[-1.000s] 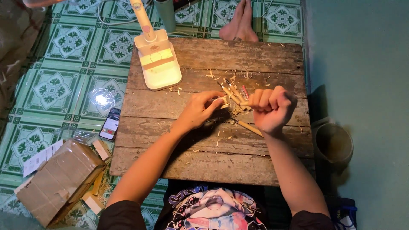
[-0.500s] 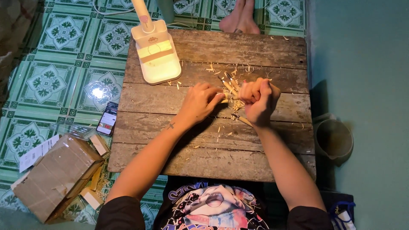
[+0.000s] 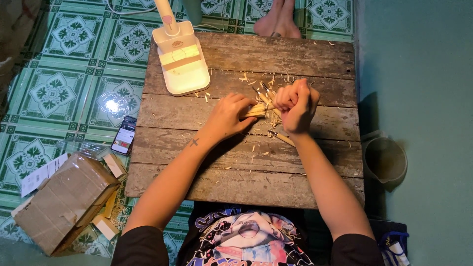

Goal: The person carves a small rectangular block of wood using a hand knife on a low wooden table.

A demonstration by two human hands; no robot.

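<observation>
Right hand, centre-right of frame, fisted tight around a thin tool handle. Left hand just left of it, fingers pinched on a small bundle of pale wooden sticks at frame centre, on the plank table. Sticks look light, stiff, brittle at the tips; best gripped mid-length. One loose tool below the hands. Shavings: too many to count. One lamp upper left, one phone, one cardboard box, one bucket.

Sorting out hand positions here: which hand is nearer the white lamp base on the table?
Left. The left hand lies just below and to the right of the lamp base; the right hand is farther right, across the bundle of sticks.
</observation>
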